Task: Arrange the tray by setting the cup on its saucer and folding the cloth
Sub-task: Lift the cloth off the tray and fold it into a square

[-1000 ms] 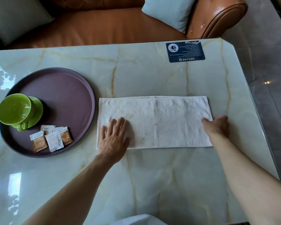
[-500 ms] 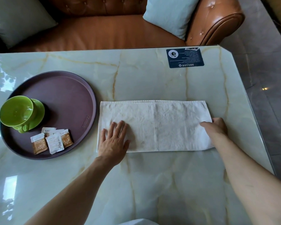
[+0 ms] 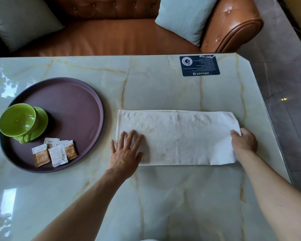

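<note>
A white cloth (image 3: pixel 179 136) lies folded into a long strip on the marble table. My left hand (image 3: pixel 125 152) rests flat on its left end with fingers spread. At the cloth's right end, my right hand (image 3: pixel 243 141) pinches the edge, which is lifted slightly off the table. A round purple tray (image 3: pixel 73 101) sits at the left. On it a green cup (image 3: pixel 17 120) stands on its green saucer (image 3: pixel 42 122), handle towards me.
Several small sachets (image 3: pixel 55 153) lie at the tray's near side. A dark blue card (image 3: pixel 199 65) lies near the table's far right corner. An orange leather sofa (image 3: pixel 111 37) with pale cushions stands behind the table. The table's right edge (image 3: pixel 274 136) drops to a grey floor.
My right hand has closed on the cloth's right edge and raised it a little. My left hand stays flat on the left end. The view has shifted slightly.
</note>
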